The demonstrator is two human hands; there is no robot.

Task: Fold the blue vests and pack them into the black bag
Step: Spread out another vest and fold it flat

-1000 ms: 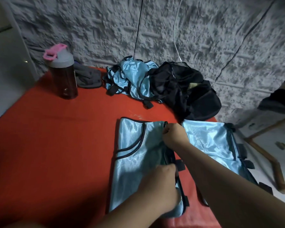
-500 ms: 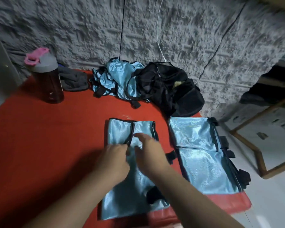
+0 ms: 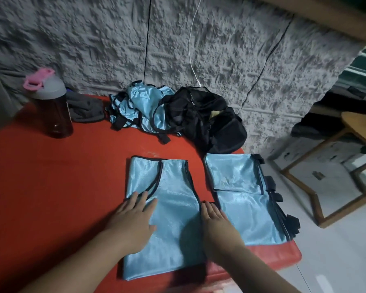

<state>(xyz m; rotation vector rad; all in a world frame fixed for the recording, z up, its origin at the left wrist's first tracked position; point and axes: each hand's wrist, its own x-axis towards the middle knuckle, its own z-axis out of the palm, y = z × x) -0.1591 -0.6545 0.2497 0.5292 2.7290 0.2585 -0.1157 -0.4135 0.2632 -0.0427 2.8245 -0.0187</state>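
Observation:
A light blue vest [image 3: 173, 193] with black trim lies folded lengthwise on the red table [image 3: 51, 197] in front of me. My left hand [image 3: 133, 218] presses flat on its left side, fingers straight. My right hand [image 3: 218, 223] lies flat along the vest's right edge. A stack of folded blue vests [image 3: 241, 197] sits just to the right, near the table's right edge. A heap of unfolded blue vests [image 3: 140, 108] lies at the back of the table, next to the black bag [image 3: 205, 117], which sits crumpled against the wall.
A dark bottle [image 3: 51, 106] with a grey lid and pink cap stands at the back left, a grey cloth [image 3: 85, 108] beside it. Cables [image 3: 147, 39] hang down the textured grey wall. A wooden frame [image 3: 317, 187] stands on the floor past the table's right edge.
Both hands let go of the vest's middle fold and moved apart, now lying flat on the vest's left and right sides. The vest lies smoother and narrower.

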